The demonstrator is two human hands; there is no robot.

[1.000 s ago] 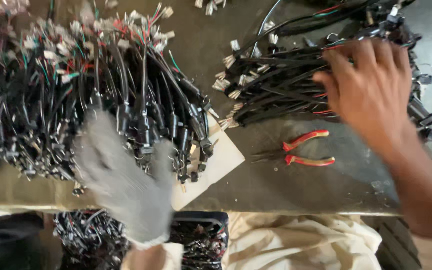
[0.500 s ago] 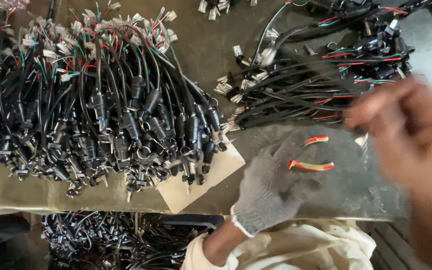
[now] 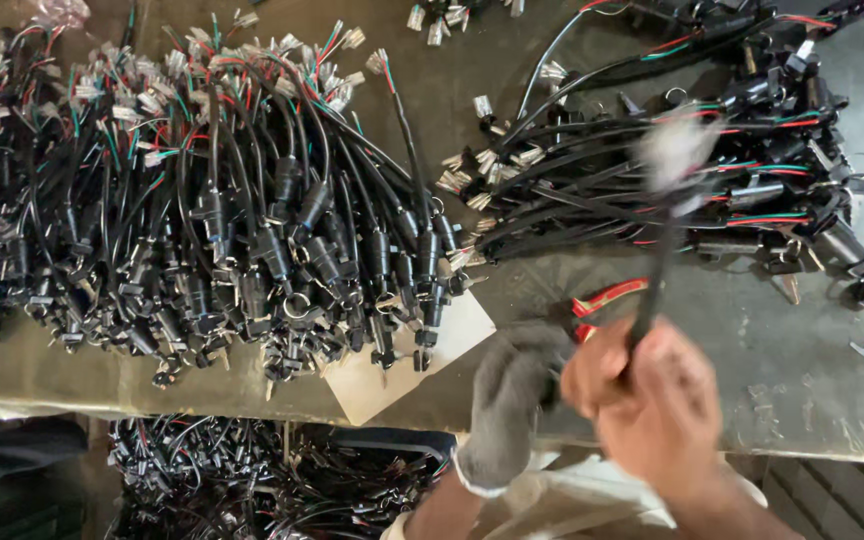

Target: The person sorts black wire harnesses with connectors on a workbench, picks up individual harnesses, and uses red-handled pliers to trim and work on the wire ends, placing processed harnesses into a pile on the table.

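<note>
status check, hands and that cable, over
Right hand bare, fist shut on black cable, held upright and blurred. Left hand gloved grey, beside it over the red-handled pliers; grip unclear. Cable piles either side on the table.

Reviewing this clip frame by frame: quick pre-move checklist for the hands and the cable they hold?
1. Right hand grips a black cable: ok.
2. Cable's top end sharp enough to check: not ok, blurred.
3. Left hand gloved: ok.
4. What the left hand holds: cannot tell; red-handled pliers lie right beside it.
5. Big cable pile on the table, apart from both hands: ok.
6. Paper sheet overhangs the table edge: not ok.
</note>
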